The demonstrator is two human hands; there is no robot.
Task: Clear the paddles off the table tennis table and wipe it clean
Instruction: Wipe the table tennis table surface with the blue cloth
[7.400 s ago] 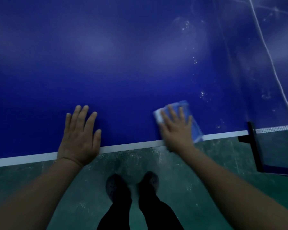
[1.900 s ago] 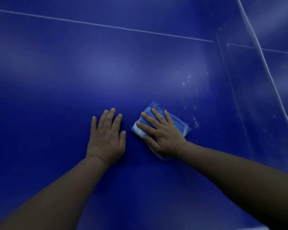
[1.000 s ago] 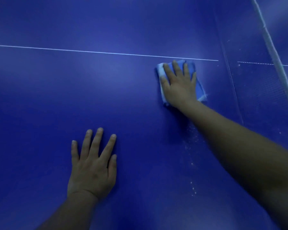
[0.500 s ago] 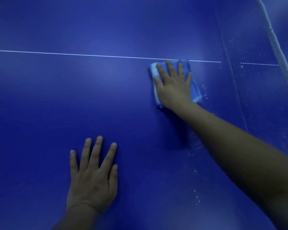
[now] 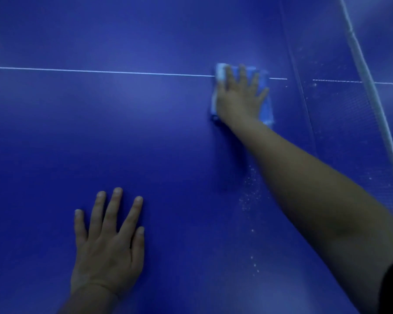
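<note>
Right now the person's right hand (image 5: 239, 97) lies flat, fingers straight and spread, pressing a folded blue cloth (image 5: 265, 105) onto the table tennis table (image 5: 145, 137) where the white centre line (image 5: 100, 71) meets its fingertips, while the left hand (image 5: 108, 248) rests open and empty on the surface, nearer the body and well apart. No paddles are in view. Because the cloth is only pinned under the palm, not gripped, a quick stroke could slip it free or bunch it, and the pale specks (image 5: 247, 196) beside the forearm, just behind the pressing hand, might get smeared or missed.
</note>
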